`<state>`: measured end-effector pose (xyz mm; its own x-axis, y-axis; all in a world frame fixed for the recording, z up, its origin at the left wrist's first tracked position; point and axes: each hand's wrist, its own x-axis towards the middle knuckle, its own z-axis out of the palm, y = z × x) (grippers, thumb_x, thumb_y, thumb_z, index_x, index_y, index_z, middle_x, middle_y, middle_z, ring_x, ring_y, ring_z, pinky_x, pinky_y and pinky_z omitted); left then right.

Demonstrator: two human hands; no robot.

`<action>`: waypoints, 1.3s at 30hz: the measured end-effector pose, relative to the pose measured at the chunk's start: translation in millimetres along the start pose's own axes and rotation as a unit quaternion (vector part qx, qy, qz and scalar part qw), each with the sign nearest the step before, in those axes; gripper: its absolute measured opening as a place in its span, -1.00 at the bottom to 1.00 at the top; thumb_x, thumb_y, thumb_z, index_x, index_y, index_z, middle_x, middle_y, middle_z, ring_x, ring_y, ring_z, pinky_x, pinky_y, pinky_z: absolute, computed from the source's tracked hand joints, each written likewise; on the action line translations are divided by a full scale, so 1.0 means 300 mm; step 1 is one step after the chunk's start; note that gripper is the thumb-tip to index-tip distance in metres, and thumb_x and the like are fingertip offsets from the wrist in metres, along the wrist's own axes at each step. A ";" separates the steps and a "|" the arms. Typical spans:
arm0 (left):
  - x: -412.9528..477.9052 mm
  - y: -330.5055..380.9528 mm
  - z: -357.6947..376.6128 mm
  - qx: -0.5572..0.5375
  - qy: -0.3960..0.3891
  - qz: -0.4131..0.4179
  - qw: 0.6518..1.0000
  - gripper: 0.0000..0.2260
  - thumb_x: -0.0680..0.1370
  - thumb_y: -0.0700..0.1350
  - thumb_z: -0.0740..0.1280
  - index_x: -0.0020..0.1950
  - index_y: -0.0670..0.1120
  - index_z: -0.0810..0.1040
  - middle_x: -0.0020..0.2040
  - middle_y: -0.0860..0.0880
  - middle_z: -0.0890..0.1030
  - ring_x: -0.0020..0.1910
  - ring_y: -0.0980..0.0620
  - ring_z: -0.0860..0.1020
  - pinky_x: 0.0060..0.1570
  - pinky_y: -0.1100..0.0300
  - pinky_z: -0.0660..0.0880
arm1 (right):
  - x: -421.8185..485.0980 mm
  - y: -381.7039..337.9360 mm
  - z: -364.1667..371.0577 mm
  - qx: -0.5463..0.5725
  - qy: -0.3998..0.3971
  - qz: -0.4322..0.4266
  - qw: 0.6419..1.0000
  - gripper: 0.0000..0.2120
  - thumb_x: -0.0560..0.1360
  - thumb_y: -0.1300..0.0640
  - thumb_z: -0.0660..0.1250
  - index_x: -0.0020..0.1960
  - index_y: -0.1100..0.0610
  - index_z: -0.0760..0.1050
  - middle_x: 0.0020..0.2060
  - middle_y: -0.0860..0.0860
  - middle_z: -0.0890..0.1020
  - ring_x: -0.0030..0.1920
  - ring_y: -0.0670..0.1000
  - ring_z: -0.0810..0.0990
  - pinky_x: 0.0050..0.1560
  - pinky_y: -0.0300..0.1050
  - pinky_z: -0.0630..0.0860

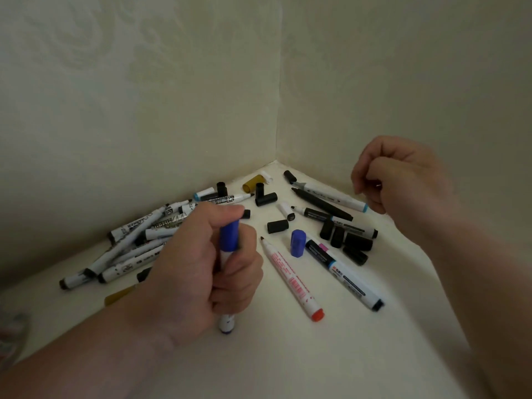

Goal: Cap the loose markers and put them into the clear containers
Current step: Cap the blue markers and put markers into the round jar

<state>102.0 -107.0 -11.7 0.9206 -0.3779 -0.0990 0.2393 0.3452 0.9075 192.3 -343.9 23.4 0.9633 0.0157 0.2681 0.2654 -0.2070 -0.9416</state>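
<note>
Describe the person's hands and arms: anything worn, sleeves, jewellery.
Nothing is worn. The left hand and right hand have no gloves, and no rings show on the fingers in view. No watch or bracelet shows at either wrist. The left forearm and right forearm reach the frame edge without sleeves.

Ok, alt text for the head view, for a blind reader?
The left hand grips a blue-capped marker upright; the right hand hovers curled above loose markers and black caps scattered on a cream surface in a wall corner.
</note>
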 end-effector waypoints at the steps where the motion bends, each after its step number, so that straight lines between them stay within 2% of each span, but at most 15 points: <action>1: -0.003 0.000 -0.001 0.010 -0.011 0.008 1.000 -0.59 0.33 0.13 0.37 -0.51 -0.09 0.29 -0.57 0.00 0.17 -0.56 0.06 0.09 -0.53 0.27 0.07 | -0.003 -0.003 0.003 -0.009 -0.005 -0.002 1.000 -0.65 0.34 0.44 0.10 -0.45 0.11 0.49 -0.41 0.32 0.53 -0.54 0.02 0.28 -0.45 -0.11 0.18; 3: -0.014 -0.005 0.004 0.022 -0.034 0.027 0.999 -0.56 0.25 0.18 0.46 -0.52 -0.08 0.33 -0.59 0.01 0.20 -0.57 0.08 0.10 -0.53 0.27 0.05 | -0.010 -0.010 0.010 -0.035 -0.033 -0.004 0.999 -0.73 0.23 0.34 0.12 -0.51 0.11 0.50 -0.33 0.45 0.51 -0.52 0.03 0.27 -0.42 -0.03 0.18; 6: -0.022 -0.013 0.005 0.012 -0.044 0.041 0.998 -0.53 0.26 0.21 0.48 -0.51 -0.09 0.35 -0.59 0.01 0.22 -0.56 0.09 0.11 -0.52 0.24 0.02 | -0.018 -0.013 0.001 -0.083 -0.098 0.001 0.992 -0.79 0.17 0.25 0.12 -0.52 0.15 0.51 -0.38 0.47 0.46 -0.49 0.05 0.25 -0.40 -0.06 0.17; 9: -0.019 -0.018 -0.010 -0.024 -0.032 0.052 0.998 -0.49 0.38 0.26 0.43 -0.45 -0.10 0.34 -0.55 0.00 0.22 -0.56 0.08 0.13 -0.52 0.21 0.06 | -0.018 0.000 -0.008 -0.170 -0.174 0.020 0.970 -0.70 0.40 0.14 0.26 -0.45 0.24 0.52 -0.50 0.29 0.42 -0.49 0.05 0.29 -0.42 -0.12 0.21; 11: -0.009 -0.029 -0.013 -0.048 -0.011 0.062 0.997 -0.48 0.50 0.30 0.27 -0.36 -0.13 0.40 -0.50 -0.02 0.23 -0.54 0.07 0.15 -0.53 0.23 0.12 | -0.018 0.008 -0.001 -0.213 -0.187 0.034 0.958 -0.61 0.54 0.08 0.35 -0.36 0.31 0.49 -0.54 0.07 0.44 -0.53 -0.04 0.31 -0.46 -0.20 0.26; 13: 0.009 -0.055 -0.020 -0.043 0.033 0.073 0.996 -0.52 0.58 0.24 0.16 -0.22 -0.14 0.53 -0.44 -0.04 0.27 -0.52 0.08 0.18 -0.54 0.23 0.19 | -0.022 0.010 0.012 -0.221 -0.190 0.026 0.956 -0.64 0.53 0.05 0.41 -0.30 0.28 0.47 -0.51 0.04 0.49 -0.54 -0.08 0.35 -0.46 -0.22 0.31; 16: 0.036 -0.070 -0.031 0.030 0.076 0.104 0.991 -0.66 0.60 0.12 0.20 -0.12 -0.07 0.62 -0.39 -0.05 0.37 -0.51 0.08 0.26 -0.53 0.20 0.27 | -0.037 -0.002 0.026 -0.210 -0.211 0.001 0.955 -0.75 0.52 0.08 0.45 -0.24 0.21 0.55 -0.45 0.13 0.54 -0.52 -0.11 0.46 -0.48 -0.26 0.37; 20: 0.013 -0.049 -0.007 0.217 0.111 0.081 0.966 -0.62 0.61 0.25 0.19 -0.23 0.04 0.56 -0.36 -0.02 0.44 -0.43 0.05 0.37 -0.41 0.14 0.36 | -0.048 0.000 0.046 -0.213 -0.239 -0.024 0.947 -0.88 0.51 0.09 0.46 -0.19 0.09 0.63 -0.31 0.17 0.64 -0.35 0.12 0.60 -0.17 0.12 0.60; 23: -0.032 -0.075 0.057 0.334 0.065 0.061 0.938 -0.70 0.56 0.28 0.15 -0.15 0.13 0.53 -0.37 0.06 0.42 -0.42 0.10 0.33 -0.42 0.18 0.31 | -0.058 -0.001 0.054 -0.165 -0.258 -0.043 0.951 -0.90 0.49 0.05 0.48 -0.18 0.04 0.64 -0.33 0.19 0.62 -0.34 0.24 0.56 -0.21 0.29 0.56; 25: -0.047 -0.101 0.079 0.430 0.036 0.107 0.896 -0.70 0.60 0.29 0.08 -0.05 0.14 0.47 -0.34 0.08 0.43 -0.42 0.18 0.34 -0.38 0.22 0.31 | -0.076 -0.019 0.059 -0.117 -0.279 -0.075 0.950 -0.80 0.50 -0.09 0.44 -0.17 0.03 0.65 -0.37 0.17 0.60 -0.37 0.24 0.50 -0.31 0.24 0.49; 27: -0.048 -0.100 0.083 0.467 0.032 0.130 0.874 -0.72 0.59 0.28 0.05 -0.03 0.16 0.42 -0.30 0.11 0.45 -0.39 0.19 0.38 -0.35 0.28 0.31 | -0.097 -0.038 0.068 -0.090 -0.309 -0.102 0.941 -0.65 0.49 -0.24 0.37 -0.17 0.05 0.64 -0.39 0.16 0.58 -0.36 0.29 0.47 -0.36 0.17 0.43; 31: -0.055 -0.070 0.086 0.446 0.042 0.147 0.882 -0.81 0.60 0.21 0.08 -0.02 0.20 0.43 -0.31 0.19 0.46 -0.36 0.22 0.43 -0.33 0.38 0.30 | -0.138 -0.050 0.093 -0.146 -0.366 -0.133 0.910 -0.57 0.51 -0.30 0.27 -0.32 0.01 0.50 -0.50 -0.03 0.42 -0.47 -0.03 0.34 -0.46 -0.10 0.28; 33: -0.059 -0.068 0.082 0.459 0.043 0.159 0.873 -0.83 0.66 0.13 0.12 0.07 0.18 0.48 -0.28 0.26 0.50 -0.29 0.27 0.49 -0.28 0.40 0.35 | -0.151 -0.054 0.103 -0.178 -0.379 -0.120 0.900 -0.54 0.50 -0.33 0.21 -0.35 0.02 0.46 -0.50 -0.09 0.40 -0.47 -0.13 0.34 -0.45 -0.15 0.30; 36: -0.060 -0.064 0.085 0.482 0.044 0.155 0.861 -0.79 0.69 0.05 0.17 0.26 0.06 0.51 -0.13 0.18 0.60 -0.15 0.25 0.56 -0.13 0.25 0.51 | -0.159 -0.066 0.113 -0.220 -0.370 -0.103 0.897 -0.48 0.46 -0.39 0.13 -0.30 0.04 0.51 -0.45 -0.03 0.51 -0.42 -0.06 0.45 -0.37 -0.04 0.43; 39: -0.058 -0.057 0.092 0.472 0.057 0.137 0.869 -0.81 0.68 0.08 0.21 0.23 0.07 0.50 -0.08 0.12 0.61 -0.09 0.19 0.58 -0.05 0.06 0.56 | -0.159 -0.067 0.116 -0.257 -0.336 -0.118 0.899 -0.49 0.43 -0.43 0.08 -0.25 -0.01 0.50 -0.43 -0.10 0.51 -0.38 -0.08 0.48 -0.34 -0.08 0.45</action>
<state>73.3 -130.0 -14.1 0.9408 -0.2856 0.1826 -0.3035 -0.4695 0.8292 142.6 -306.4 22.3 0.7359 0.6693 0.1019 0.5777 -0.5423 -0.6101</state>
